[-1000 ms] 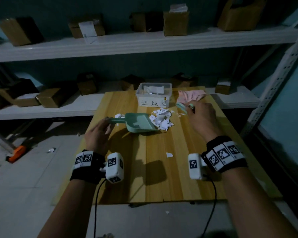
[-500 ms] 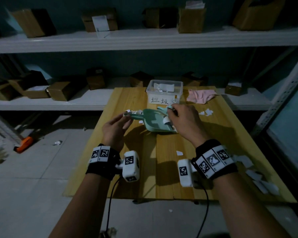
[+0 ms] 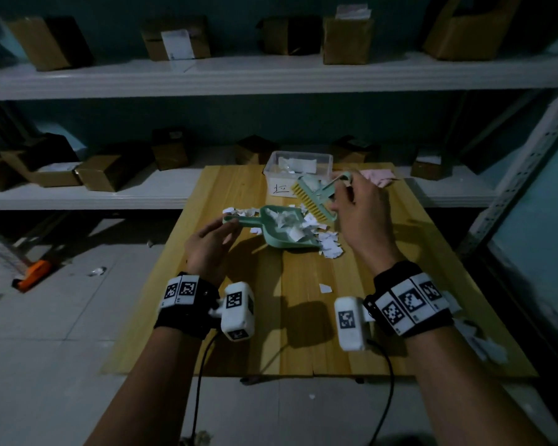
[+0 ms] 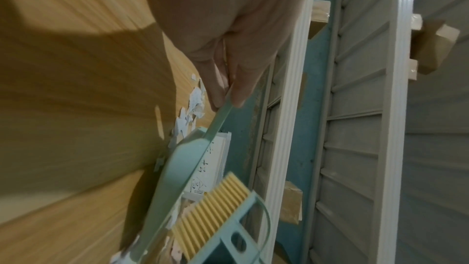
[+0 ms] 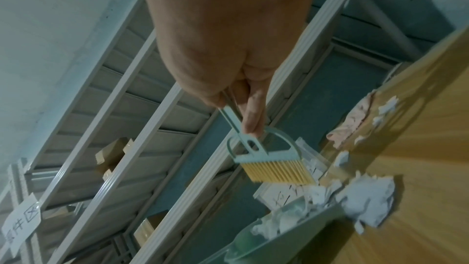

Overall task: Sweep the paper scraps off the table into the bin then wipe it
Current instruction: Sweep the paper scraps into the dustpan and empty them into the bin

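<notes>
A green dustpan (image 3: 282,233) lies on the wooden table (image 3: 303,333), heaped with white paper scraps (image 3: 285,220). My left hand (image 3: 207,249) pinches its handle (image 4: 220,111) between thumb and fingers. Above the pan my right hand (image 3: 361,217) grips the handle of a small green brush with yellow bristles (image 3: 313,201), lifted off the table (image 5: 276,170). More scraps (image 3: 331,244) lie at the pan's lip and right side. The clear plastic bin (image 3: 298,165) with a white label stands just behind. A pink cloth (image 3: 379,177) lies to the bin's right.
One scrap (image 3: 325,288) lies mid-table and several (image 3: 477,339) near the right front edge. White shelves (image 3: 239,78) with cardboard boxes stand behind the table. An orange tool (image 3: 34,273) lies on the floor at left.
The brush swept the scrap pile leftward into the dustpan, then my right hand lifted it up above the pan. My left hand kept holding the pan's handle.
</notes>
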Available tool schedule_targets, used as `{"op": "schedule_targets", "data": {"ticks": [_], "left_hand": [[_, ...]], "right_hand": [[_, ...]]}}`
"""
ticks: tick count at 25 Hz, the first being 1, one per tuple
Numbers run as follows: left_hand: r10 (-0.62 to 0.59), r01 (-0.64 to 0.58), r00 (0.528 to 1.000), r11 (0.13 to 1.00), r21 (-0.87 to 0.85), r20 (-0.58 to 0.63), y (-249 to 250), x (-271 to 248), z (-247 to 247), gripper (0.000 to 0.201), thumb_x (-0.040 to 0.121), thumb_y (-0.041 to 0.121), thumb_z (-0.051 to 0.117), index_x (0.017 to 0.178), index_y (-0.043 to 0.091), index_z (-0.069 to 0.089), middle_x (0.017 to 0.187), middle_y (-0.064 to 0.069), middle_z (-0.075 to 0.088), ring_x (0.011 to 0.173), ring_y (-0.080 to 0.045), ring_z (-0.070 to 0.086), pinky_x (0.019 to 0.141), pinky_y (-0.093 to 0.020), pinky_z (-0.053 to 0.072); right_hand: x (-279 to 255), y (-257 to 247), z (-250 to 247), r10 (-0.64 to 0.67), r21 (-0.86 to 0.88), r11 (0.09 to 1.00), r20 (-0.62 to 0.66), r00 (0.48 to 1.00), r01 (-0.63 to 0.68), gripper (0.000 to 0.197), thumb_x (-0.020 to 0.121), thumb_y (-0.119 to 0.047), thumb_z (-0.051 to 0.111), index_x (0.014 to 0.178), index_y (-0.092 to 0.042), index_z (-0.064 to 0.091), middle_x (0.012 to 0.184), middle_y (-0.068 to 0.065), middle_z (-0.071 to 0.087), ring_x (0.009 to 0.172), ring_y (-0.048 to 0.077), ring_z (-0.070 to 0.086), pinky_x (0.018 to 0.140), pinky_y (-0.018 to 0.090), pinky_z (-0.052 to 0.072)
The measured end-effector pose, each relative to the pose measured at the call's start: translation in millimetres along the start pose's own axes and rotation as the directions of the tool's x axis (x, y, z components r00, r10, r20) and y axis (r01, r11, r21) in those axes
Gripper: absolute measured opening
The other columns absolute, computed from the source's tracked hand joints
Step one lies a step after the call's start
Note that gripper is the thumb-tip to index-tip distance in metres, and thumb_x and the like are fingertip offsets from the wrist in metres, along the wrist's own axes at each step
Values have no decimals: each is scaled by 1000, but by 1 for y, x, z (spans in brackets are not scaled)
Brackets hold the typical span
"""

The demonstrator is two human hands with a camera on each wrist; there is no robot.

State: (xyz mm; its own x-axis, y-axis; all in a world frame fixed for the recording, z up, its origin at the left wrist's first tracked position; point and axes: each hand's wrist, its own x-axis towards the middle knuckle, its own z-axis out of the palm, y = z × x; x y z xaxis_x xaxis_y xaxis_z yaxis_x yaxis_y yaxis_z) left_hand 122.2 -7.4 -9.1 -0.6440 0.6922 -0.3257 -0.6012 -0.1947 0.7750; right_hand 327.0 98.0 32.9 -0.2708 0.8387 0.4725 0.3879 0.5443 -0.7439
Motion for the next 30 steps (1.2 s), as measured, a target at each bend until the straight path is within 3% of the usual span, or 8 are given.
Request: {"op": "schedule_targets", "data": {"ticks": [7,14,16,19,22,24,26,30], "left_hand": [[21,-18,999,997,-82,43,1,10,5,33,92,1,59,125,0,60,119,-16,68,105,-22,70,82,-26,60],[69,-49,984,991,-123,163,12,26,35,44,94,8,59,137,1,51,133,-15,59,119,-20,62,103,-32,50],[144,-125,969,986,-106,200,18,26,54,32,94,7,61,124,0,57,121,-17,64,118,-23,62,96,-31,54],[255,-277,946,956,93,200,38,31,86,18,97,12,58,114,9,59,77,9,72,84,-6,67,74,-14,56],[307,-336,938,919,208,159,60,35,116,6,99,16,55,100,15,61,56,17,62,76,-6,64,101,-16,41],[306,-329,944,907,265,125,69,37,134,16,98,16,56,85,23,53,68,13,57,112,-23,65,111,-23,27],[305,-332,943,894,300,133,73,43,147,16,98,14,55,87,25,52,83,10,54,134,-27,47,110,-24,34],[319,-338,941,863,376,115,63,52,160,7,95,12,61,99,17,63,116,-4,66,126,-24,57,100,-27,50]], "right_hand": [[9,14,-30,71,-5,997,-251,965,-75,22,103,-29,44,114,-16,58,104,5,69,88,15,70,64,32,61],[9,26,-59,163,53,987,-261,951,-155,23,103,-29,45,112,-12,59,100,5,68,80,8,69,60,22,58],[10,28,-64,177,61,984,-257,950,-167,22,103,-27,45,110,-13,60,97,4,68,78,7,68,56,16,54],[11,31,-69,208,66,978,-252,945,-198,21,103,-27,45,108,-13,60,98,5,70,79,9,69,55,15,50],[10,32,-68,218,70,976,-236,947,-207,25,103,-28,45,108,-10,62,103,7,69,84,14,70,63,29,60],[10,32,-66,220,77,975,-229,948,-208,26,103,-29,45,111,-11,61,106,6,68,87,15,70,67,34,62],[11,33,-64,229,59,973,-219,948,-221,26,103,-32,43,112,-14,60,106,5,68,87,12,69,66,30,61],[15,35,-61,239,54,971,-208,948,-233,26,102,-34,44,110,-15,60,104,6,69,84,11,69,57,20,56]]}}
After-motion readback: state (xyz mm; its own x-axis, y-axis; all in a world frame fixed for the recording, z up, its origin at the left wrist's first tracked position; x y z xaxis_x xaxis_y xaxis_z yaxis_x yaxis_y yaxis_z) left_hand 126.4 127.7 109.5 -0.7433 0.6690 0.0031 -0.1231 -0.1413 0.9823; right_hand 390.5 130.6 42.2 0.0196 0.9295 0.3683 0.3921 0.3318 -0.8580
